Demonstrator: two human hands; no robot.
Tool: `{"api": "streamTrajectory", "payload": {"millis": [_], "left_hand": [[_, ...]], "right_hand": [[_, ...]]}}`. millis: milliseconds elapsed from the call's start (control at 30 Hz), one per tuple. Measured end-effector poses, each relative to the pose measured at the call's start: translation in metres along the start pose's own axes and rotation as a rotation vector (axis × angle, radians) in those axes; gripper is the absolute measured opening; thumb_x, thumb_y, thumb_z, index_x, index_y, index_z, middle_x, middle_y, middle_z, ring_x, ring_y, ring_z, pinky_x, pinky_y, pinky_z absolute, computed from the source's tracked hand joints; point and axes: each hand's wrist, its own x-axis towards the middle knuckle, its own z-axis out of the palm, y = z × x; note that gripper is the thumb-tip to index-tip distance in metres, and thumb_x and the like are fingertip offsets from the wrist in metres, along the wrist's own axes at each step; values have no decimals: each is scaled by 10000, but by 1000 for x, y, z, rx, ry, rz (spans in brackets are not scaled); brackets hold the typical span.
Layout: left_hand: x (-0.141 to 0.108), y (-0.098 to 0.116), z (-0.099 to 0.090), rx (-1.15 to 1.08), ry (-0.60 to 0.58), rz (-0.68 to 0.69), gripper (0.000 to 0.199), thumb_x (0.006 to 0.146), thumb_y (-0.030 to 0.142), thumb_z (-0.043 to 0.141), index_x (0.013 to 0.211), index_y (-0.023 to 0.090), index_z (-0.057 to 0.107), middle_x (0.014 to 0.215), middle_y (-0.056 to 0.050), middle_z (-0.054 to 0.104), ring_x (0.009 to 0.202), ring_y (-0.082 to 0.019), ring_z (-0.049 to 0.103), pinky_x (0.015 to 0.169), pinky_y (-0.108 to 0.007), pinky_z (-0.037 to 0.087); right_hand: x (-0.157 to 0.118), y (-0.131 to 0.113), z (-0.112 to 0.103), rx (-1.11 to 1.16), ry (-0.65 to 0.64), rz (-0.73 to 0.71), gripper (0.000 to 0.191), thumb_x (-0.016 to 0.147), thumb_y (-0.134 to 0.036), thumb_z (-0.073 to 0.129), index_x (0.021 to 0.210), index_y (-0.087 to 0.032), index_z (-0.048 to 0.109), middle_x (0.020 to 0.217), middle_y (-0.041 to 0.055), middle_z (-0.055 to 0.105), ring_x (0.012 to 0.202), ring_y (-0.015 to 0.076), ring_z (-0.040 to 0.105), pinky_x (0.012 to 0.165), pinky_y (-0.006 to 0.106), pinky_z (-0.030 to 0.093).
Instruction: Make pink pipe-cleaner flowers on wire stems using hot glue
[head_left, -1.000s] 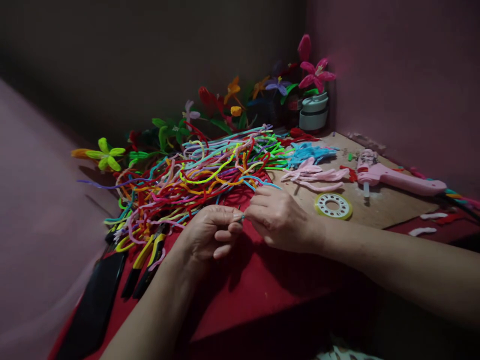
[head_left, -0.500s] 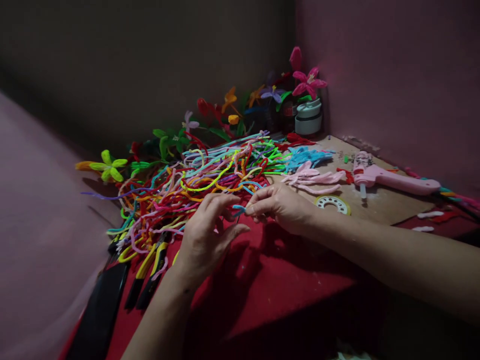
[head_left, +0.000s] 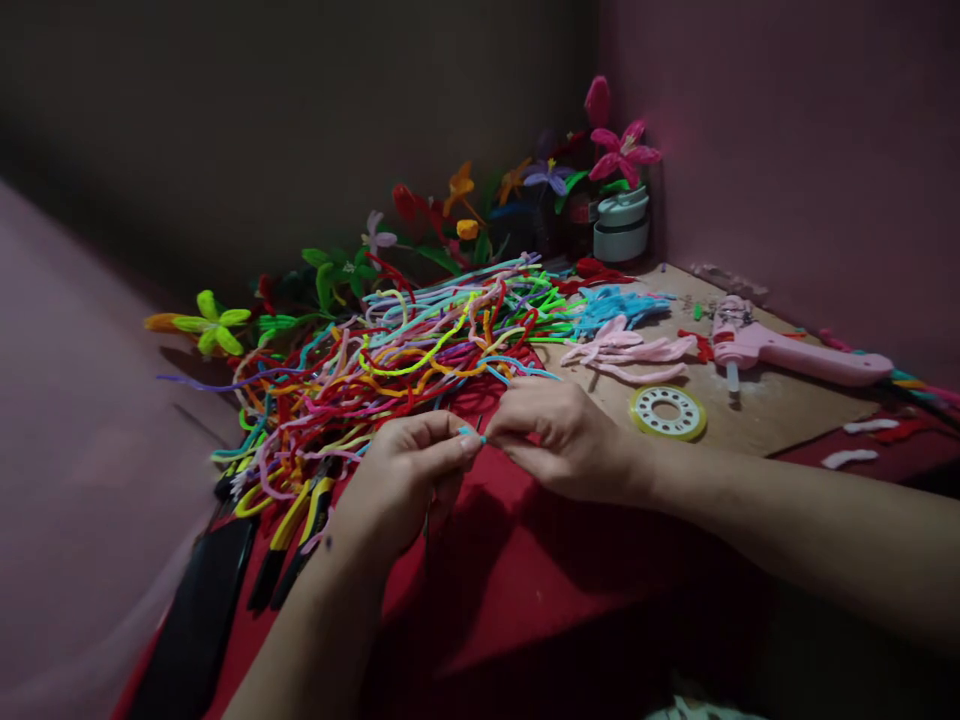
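Observation:
Between my two hands is a short blue pipe cleaner [head_left: 468, 431], mostly covered by fingers. My left hand [head_left: 409, 470] pinches it between thumb and forefinger. From the other side my right hand [head_left: 559, 430] pinches its end, fingertips almost meeting the left ones. Under the left hand a thin dark stick-like piece hangs down; I cannot make out what it is. Just behind the hands lies a heap of many-coloured pipe cleaners [head_left: 420, 345].
Pliers [head_left: 296, 540] and a black flat object [head_left: 195, 620] lie at left. On the board [head_left: 780, 420] are a tape roll [head_left: 667, 412], a pink glue gun [head_left: 810, 358], and pink [head_left: 637, 355] and blue [head_left: 619, 308] pipe-cleaner pieces. Pipe-cleaner flowers [head_left: 624, 152] stand behind, beside a grey-green container [head_left: 621, 225].
My left hand has gone from open to pinching the blue pipe cleaner. Both hands sit slightly lower, and the tape roll shows whole now.

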Motion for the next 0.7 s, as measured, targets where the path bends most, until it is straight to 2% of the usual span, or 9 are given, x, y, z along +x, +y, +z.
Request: {"api": "streamTrajectory", "payload": {"millis": [67, 167, 267, 367, 433, 467, 567, 633, 700], "left_hand": [[5, -2, -3, -323, -181, -209, 187, 683, 270, 590, 571, 154, 494, 418, 74, 319, 307, -26, 180, 270, -160, 187], [10, -3, -6, -465, -259, -264, 187, 674, 244, 595, 555, 142, 492, 429, 75, 321, 305, -11, 161, 255, -148, 199], [6, -1, -4, -276, -15, -67, 179, 747, 305, 565, 675, 142, 547, 472, 47, 422, 328, -45, 336, 301, -165, 298], [1, 0, 0, 98, 274, 288, 280, 739, 320, 616, 979, 188, 556, 756, -7, 591, 531, -88, 535, 459, -197, 428], [0, -2, 2, 404, 320, 515, 342, 714, 263, 656, 1036, 218, 548, 896, -24, 604, 660, -104, 572, 587, -216, 460], [0, -4, 3, 551, 324, 618, 288, 722, 234, 650, 997, 214, 569, 900, -28, 606, 699, -111, 576, 631, -219, 459], [2, -10, 4, 850, 345, 823, 60, 788, 174, 565, 835, 181, 601, 800, -32, 613, 696, -108, 573, 649, -204, 438], [2, -11, 4, 914, 331, 834, 61, 803, 166, 538, 788, 168, 597, 745, -28, 608, 663, -104, 566, 624, -195, 423], [0, -9, 4, 905, 292, 762, 81, 797, 180, 542, 737, 164, 594, 702, -16, 595, 620, -99, 544, 596, -196, 405]], "right_hand": [[-2, -1, 0, -197, 18, -188, 197, 735, -71, 460, 603, -124, 597, 571, 47, 543, 591, 135, 426, 591, 277, 346], [-3, 0, 1, -240, 43, -223, 191, 739, -75, 463, 612, -120, 599, 576, 54, 553, 599, 142, 431, 592, 283, 347], [-1, 2, 0, 6, 71, 39, 175, 741, -88, 485, 633, -129, 616, 594, 29, 581, 588, 119, 474, 583, 253, 363], [4, 3, -1, 313, 63, 356, 136, 722, -118, 530, 642, -131, 639, 552, -16, 557, 529, 88, 467, 538, 224, 357], [7, 3, -3, 447, 35, 474, 114, 700, -138, 560, 621, -127, 641, 520, -29, 535, 514, 81, 455, 525, 220, 351], [7, 4, -4, 489, 16, 508, 105, 691, -145, 572, 612, -125, 639, 516, -30, 534, 517, 81, 458, 527, 219, 353], [7, 4, -5, 511, -40, 518, 98, 691, -165, 588, 616, -121, 633, 521, -26, 541, 520, 82, 459, 519, 214, 355], [5, 5, -4, 393, -47, 421, 102, 709, -149, 568, 637, -124, 636, 536, -20, 549, 525, 84, 455, 518, 213, 353], [2, 6, -1, 179, -19, 228, 135, 722, -107, 528, 642, -124, 635, 562, -2, 566, 553, 96, 461, 545, 224, 356]]}}
